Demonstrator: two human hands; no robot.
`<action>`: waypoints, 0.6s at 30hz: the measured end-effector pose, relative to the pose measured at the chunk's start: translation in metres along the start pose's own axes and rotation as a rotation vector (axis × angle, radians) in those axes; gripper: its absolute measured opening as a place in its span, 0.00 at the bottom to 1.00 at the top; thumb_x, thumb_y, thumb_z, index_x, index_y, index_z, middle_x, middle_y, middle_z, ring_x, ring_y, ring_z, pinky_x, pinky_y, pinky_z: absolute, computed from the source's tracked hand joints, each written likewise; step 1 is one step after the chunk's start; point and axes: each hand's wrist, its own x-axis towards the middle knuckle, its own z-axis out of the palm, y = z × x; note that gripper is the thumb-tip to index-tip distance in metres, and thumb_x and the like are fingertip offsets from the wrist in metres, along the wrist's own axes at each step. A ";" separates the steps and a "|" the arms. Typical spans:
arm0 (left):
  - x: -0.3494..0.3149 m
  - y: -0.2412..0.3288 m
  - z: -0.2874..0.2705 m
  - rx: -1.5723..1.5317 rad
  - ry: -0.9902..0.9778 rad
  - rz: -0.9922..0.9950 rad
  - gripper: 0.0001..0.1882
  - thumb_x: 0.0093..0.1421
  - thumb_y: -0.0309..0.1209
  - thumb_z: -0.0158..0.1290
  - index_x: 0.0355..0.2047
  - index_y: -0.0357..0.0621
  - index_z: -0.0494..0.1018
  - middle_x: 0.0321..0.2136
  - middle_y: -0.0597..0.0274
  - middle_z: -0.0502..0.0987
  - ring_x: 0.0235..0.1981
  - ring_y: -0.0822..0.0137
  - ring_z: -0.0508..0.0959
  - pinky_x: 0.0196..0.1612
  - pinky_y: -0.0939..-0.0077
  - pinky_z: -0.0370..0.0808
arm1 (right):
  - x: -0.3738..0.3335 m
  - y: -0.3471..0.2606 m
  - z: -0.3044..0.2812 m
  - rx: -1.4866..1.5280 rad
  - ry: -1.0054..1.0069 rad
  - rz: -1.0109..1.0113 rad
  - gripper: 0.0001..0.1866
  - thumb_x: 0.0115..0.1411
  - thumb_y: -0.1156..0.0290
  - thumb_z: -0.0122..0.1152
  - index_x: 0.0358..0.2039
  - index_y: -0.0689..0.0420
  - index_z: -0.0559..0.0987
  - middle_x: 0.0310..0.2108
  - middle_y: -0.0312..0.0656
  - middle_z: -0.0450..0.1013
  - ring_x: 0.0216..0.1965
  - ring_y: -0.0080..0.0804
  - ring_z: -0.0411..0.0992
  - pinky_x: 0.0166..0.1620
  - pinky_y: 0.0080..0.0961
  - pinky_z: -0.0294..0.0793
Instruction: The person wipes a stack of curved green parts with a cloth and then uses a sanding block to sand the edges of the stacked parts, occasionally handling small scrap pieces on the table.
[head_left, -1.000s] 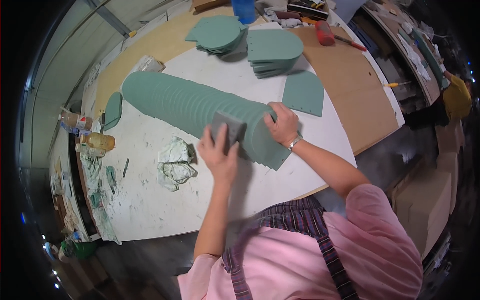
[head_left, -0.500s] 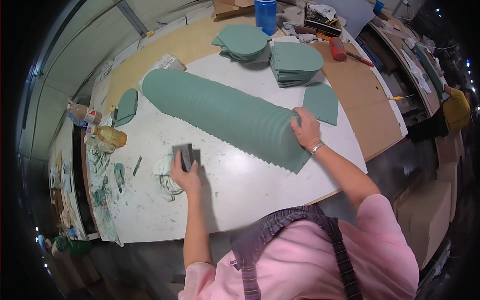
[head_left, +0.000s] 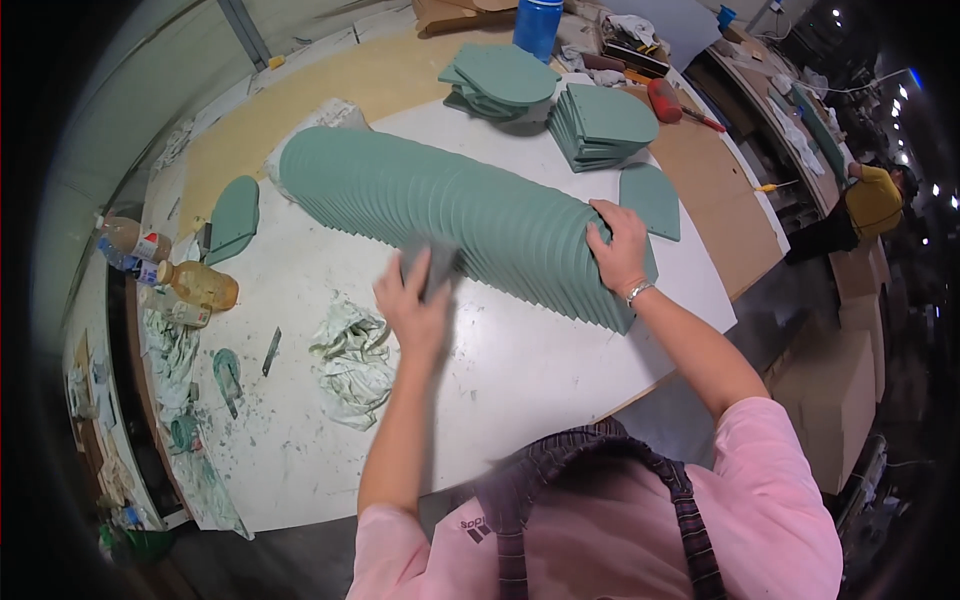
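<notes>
A long row of green round-ended panels [head_left: 430, 195] leans overlapped across the white table, with stepped edges along its near side. My right hand [head_left: 622, 250] is closed around the row's right end, fingers over the top edge. In my left hand [head_left: 412, 312] is a dark grey rectangular block [head_left: 430, 268], blurred by motion, close to the row's near side; whether it touches the panels I cannot tell. A crumpled, green-stained white cloth [head_left: 355, 370] lies left of my left forearm. One loose panel [head_left: 654, 205] rests just beyond my right hand.
Two stacks of green panels, one [head_left: 505, 75] beside the other [head_left: 608, 118], stand at the back. A red mallet [head_left: 664, 100] lies right of them. On the left are a panel [head_left: 235, 218], bottles [head_left: 205, 288] and a blade-like tool [head_left: 271, 352]. Another person [head_left: 872, 203] stands far right.
My left hand has carried the block from above the cloth up and right to the row, uncovering the cloth. The panels look more spread, with wider steps. My right hand stays on the row's end.
</notes>
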 end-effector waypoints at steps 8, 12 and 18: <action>0.045 0.005 0.015 0.037 -0.014 0.212 0.30 0.46 0.33 0.64 0.54 0.59 0.77 0.55 0.48 0.70 0.49 0.44 0.68 0.55 0.52 0.65 | 0.004 -0.006 0.001 0.013 -0.061 0.023 0.19 0.55 0.65 0.59 0.47 0.57 0.78 0.46 0.42 0.76 0.47 0.44 0.69 0.55 0.39 0.62; 0.026 -0.012 -0.011 0.036 -0.118 0.179 0.30 0.44 0.31 0.65 0.52 0.57 0.78 0.54 0.47 0.71 0.48 0.43 0.68 0.55 0.54 0.66 | 0.004 -0.008 -0.003 -0.013 -0.078 0.033 0.19 0.55 0.66 0.59 0.47 0.57 0.78 0.46 0.42 0.76 0.46 0.44 0.69 0.54 0.39 0.63; 0.083 0.015 0.014 0.002 -0.009 0.270 0.30 0.45 0.31 0.64 0.53 0.57 0.78 0.56 0.46 0.70 0.48 0.45 0.68 0.55 0.55 0.66 | 0.006 -0.018 0.010 0.022 -0.064 -0.024 0.19 0.54 0.67 0.59 0.47 0.56 0.78 0.47 0.42 0.76 0.46 0.44 0.69 0.53 0.39 0.64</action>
